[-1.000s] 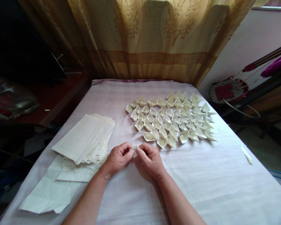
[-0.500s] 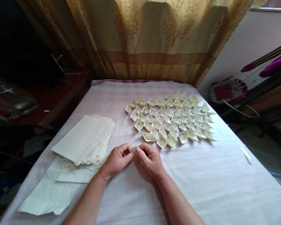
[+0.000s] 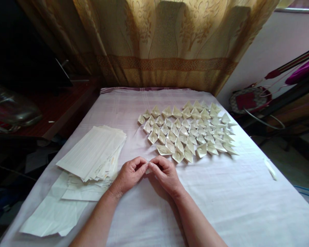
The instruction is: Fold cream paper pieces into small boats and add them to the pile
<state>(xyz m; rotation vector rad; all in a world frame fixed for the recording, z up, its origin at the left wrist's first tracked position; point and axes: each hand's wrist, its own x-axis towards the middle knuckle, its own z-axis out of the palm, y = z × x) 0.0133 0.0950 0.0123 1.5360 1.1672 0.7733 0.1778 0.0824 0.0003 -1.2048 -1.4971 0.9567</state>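
My left hand and my right hand meet over the white cloth, fingertips pinched together on a small folded piece of white paper, which is mostly hidden between the fingers. Just beyond my hands lies a spread of several small folded paper boats in rows. To the left of my left hand sits a stack of lined paper sheets.
The table is covered by a white cloth. A loose larger sheet lies at the front left under the stack. A small white strip lies near the right edge. A patterned curtain hangs behind; dark furniture stands to the left.
The small paper showed between my fingertips earlier; now my fingers have closed over it and it is nearly hidden. My hands have stayed in place.
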